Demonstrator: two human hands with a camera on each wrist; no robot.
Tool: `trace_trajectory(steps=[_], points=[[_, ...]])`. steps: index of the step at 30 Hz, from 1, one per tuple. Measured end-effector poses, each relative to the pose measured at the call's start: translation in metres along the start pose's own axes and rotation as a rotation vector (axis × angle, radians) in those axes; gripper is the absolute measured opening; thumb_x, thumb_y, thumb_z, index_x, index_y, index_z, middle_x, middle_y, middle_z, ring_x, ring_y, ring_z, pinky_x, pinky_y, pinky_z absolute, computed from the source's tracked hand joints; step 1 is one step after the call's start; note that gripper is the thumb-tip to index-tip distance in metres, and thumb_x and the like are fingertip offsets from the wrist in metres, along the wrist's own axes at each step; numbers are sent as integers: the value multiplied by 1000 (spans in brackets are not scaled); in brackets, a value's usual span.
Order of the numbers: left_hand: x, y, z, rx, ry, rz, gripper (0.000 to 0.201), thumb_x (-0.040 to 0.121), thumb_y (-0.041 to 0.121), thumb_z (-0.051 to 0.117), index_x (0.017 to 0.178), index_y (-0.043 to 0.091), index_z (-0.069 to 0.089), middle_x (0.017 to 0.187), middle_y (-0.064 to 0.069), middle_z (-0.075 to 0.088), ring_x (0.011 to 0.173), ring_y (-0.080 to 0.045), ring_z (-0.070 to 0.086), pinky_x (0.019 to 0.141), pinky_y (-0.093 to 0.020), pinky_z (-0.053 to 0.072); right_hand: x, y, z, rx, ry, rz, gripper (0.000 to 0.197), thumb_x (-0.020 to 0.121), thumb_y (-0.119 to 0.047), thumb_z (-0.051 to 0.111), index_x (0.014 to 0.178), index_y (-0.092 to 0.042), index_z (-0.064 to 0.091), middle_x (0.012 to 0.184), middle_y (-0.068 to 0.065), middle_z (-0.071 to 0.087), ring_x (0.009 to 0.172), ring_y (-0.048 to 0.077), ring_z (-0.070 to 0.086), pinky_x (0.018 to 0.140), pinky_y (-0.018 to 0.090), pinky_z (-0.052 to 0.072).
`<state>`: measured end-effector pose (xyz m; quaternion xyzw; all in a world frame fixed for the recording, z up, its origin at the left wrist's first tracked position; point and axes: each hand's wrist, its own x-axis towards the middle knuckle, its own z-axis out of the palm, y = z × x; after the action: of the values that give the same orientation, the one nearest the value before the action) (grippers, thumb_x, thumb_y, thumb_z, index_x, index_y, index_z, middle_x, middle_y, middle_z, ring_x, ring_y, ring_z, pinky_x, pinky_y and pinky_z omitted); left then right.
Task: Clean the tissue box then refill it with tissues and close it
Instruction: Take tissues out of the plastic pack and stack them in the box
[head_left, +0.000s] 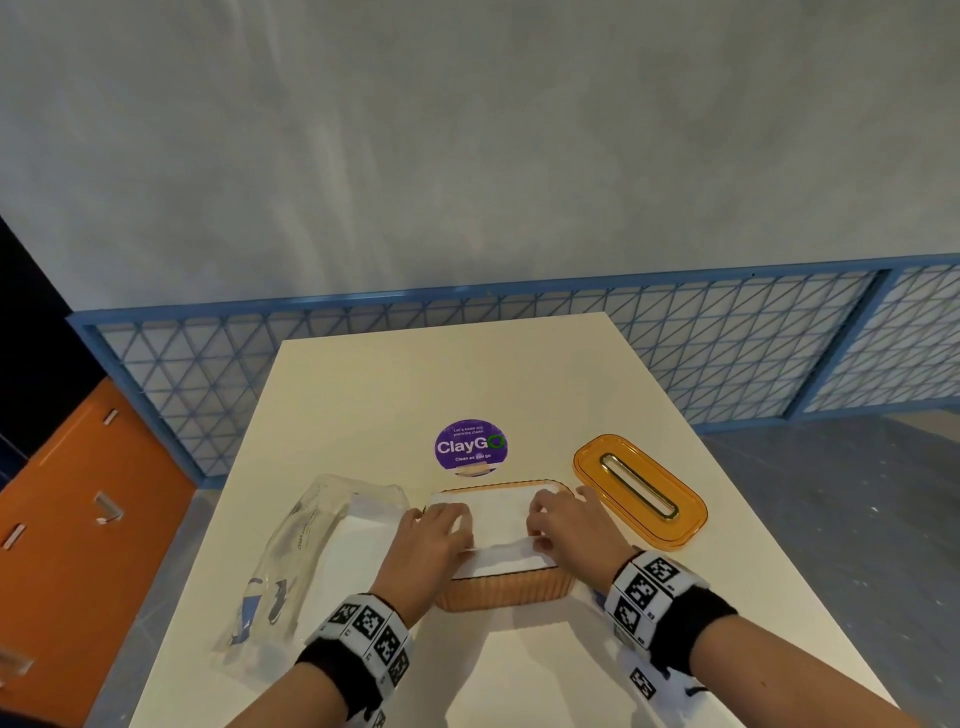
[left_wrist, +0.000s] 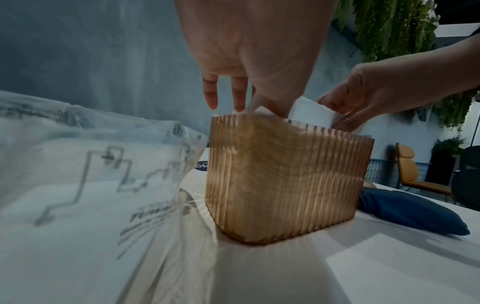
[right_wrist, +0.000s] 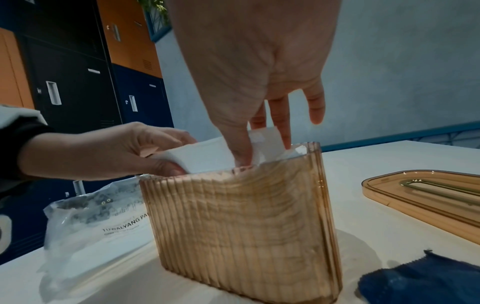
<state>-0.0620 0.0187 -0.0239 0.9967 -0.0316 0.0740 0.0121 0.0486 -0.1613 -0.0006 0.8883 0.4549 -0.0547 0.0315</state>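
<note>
Pale cream rectangular counter (head_left: 519, 374) is carrying everything. On its left a crinkled clear plastic tissue wrapper with printed lettering (head_left: 311, 540) is lying slack, partly emptied. At centre the ribbed amber translucent plastic tissue box (head_left: 506, 592) is standing upright, lid off, a white stack of folded paper tissues (head_left: 498, 519) filling it to the rim. To its right the flat amber lid with a gold-rimmed slot (head_left: 640, 491) is lying apart. A dark blue cloth (right_wrist: 420, 281) is resting near the box's right end.

Left hand (head_left: 431, 540) and right hand (head_left: 563, 525) are both pinching the top tissue sheet, thumb against fingers (right_wrist: 171, 168), other fingers pointing down.

Judgement: tissues are light, soft, tear-prone, so they are best taken by the folded edges and pressed flat. Box looks stiff, light, liable to slide; steady it at the ribbed walls. Lid is rigid, so grip its long edges.
</note>
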Motion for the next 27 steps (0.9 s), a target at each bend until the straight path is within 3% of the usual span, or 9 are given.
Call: trace_trajectory(steps=[3, 7, 11, 15, 19, 21, 23, 25, 27], points=[[-3, 0, -2, 14, 33, -76, 9, 71, 37, 71, 72, 28, 70, 93, 9, 67, 91, -14, 56, 60, -29, 49, -1, 2, -5, 29, 23, 7, 27, 95, -26, 48, 116, -19, 64, 123, 1, 52, 118, 21, 43, 99, 40, 34], [5, 2, -2, -162, -87, -183, 36, 99, 32, 33, 102, 18, 66, 105, 3, 59, 103, -18, 51, 79, -30, 24, 6, 5, -12, 263, -82, 134, 26, 93, -26, 49, 107, -16, 69, 111, 3, 61, 109, 21, 47, 89, 42, 40], [17, 3, -6, -298, -113, -327, 29, 101, 24, 32, 101, 13, 59, 108, -1, 64, 103, -21, 55, 80, -30, 23, 14, 10, -11, 466, -136, 246, 20, 87, -25, 53, 95, -14, 69, 105, 5, 66, 93, 21, 54, 86, 40, 44], [22, 3, -5, -371, -150, -419, 17, 99, 20, 35, 89, 22, 48, 109, -1, 67, 104, -24, 56, 81, -32, 24, 17, 10, -8, 517, -82, 338, 9, 88, -26, 56, 91, -19, 60, 105, 3, 67, 99, 21, 58, 92, 40, 44], [21, 7, -3, -332, -133, -417, 14, 98, 21, 38, 97, 21, 52, 108, 1, 66, 104, -23, 57, 85, -35, 30, 15, 6, -4, 467, 4, 361, 16, 90, -29, 57, 102, -18, 59, 107, 3, 66, 103, 20, 56, 94, 41, 44], [15, 10, -6, -160, -94, -395, 15, 85, 23, 63, 98, 23, 57, 101, 3, 64, 95, -22, 59, 82, -39, 39, 13, 5, -2, 443, 34, 344, 18, 89, -30, 59, 103, -19, 57, 109, 0, 65, 106, 20, 56, 94, 40, 43], [10, 16, -5, -17, -82, -356, 50, 48, 17, 87, 89, 25, 60, 93, 1, 65, 86, -23, 57, 74, -43, 42, 12, 5, 3, 410, 68, 331, 20, 88, -31, 60, 104, -20, 54, 112, -1, 62, 108, 19, 54, 93, 38, 41], [8, 24, 0, 56, -17, -288, 65, 24, 5, 87, 82, 24, 62, 96, -3, 68, 90, -26, 56, 74, -44, 42, 11, 3, 6, 310, 125, 308, 22, 88, -32, 58, 106, -21, 52, 115, -2, 56, 109, 19, 50, 89, 36, 38], [6, 32, 0, 103, -3, -219, 62, 18, 4, 86, 75, 20, 66, 94, -6, 70, 86, -26, 61, 68, -39, 51, 10, 1, 8, 198, 185, 271, 23, 89, -32, 57, 108, -21, 53, 116, -1, 51, 108, 20, 47, 87, 35, 38]])
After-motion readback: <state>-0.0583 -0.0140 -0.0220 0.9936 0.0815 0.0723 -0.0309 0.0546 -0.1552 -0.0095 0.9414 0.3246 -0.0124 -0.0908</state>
